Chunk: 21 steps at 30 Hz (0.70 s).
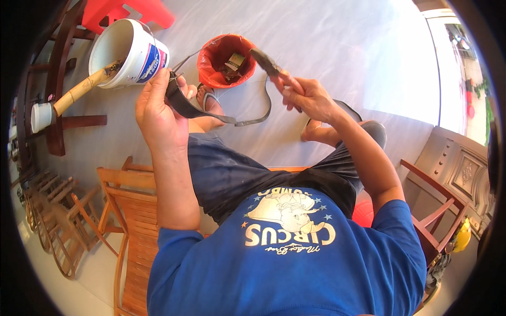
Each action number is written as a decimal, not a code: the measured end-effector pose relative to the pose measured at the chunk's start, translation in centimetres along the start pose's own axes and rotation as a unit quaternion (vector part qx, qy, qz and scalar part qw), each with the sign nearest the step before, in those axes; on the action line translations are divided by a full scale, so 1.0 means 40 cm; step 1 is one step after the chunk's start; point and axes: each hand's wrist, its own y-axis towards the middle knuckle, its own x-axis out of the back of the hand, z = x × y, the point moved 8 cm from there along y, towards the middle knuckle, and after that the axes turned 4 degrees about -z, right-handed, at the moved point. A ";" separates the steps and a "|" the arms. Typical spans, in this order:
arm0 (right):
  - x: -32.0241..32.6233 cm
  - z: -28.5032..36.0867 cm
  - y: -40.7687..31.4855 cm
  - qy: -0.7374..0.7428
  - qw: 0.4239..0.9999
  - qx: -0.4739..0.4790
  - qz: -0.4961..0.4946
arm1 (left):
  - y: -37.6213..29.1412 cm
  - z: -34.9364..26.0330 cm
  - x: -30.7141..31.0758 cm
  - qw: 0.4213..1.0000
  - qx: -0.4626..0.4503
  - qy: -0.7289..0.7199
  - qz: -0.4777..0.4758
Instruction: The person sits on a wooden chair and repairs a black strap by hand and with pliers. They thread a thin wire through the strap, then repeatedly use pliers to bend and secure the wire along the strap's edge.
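Observation:
My left hand [164, 104] is raised at the left, its fingers closed on one end of a black strap [215, 115] with thin wire or cord at that end. The strap sags in a loop between my hands and rises toward my right hand [310, 96]. That hand grips the reddish handles of pliers or pincers [269, 63], whose dark metal head points up and left. Whether the strap's far end touches the tool is unclear. Beyond and between the hands stands a bin with a red plastic liner [205, 75], holding a small box and scraps.
A white plastic bucket [152, 51] lies at upper left, beside a bamboo pole [81, 93] with a small white tub [41, 117]. A red plastic stool [156, 14] is behind. A wooden folding chair [136, 221] stands at left, another wooden chair [431, 221] at right.

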 end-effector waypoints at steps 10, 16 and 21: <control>0.055 0.215 -0.175 -0.367 0.871 0.285 -0.159 | -0.097 0.047 -0.071 0.996 0.066 0.019 0.058; 0.065 0.272 -0.259 -0.476 0.760 0.355 -0.265 | -0.153 0.055 -0.103 0.994 0.059 0.039 0.089; 0.068 0.317 -0.314 -0.487 0.723 0.375 -0.315 | -0.190 0.060 -0.128 0.991 0.064 0.040 0.114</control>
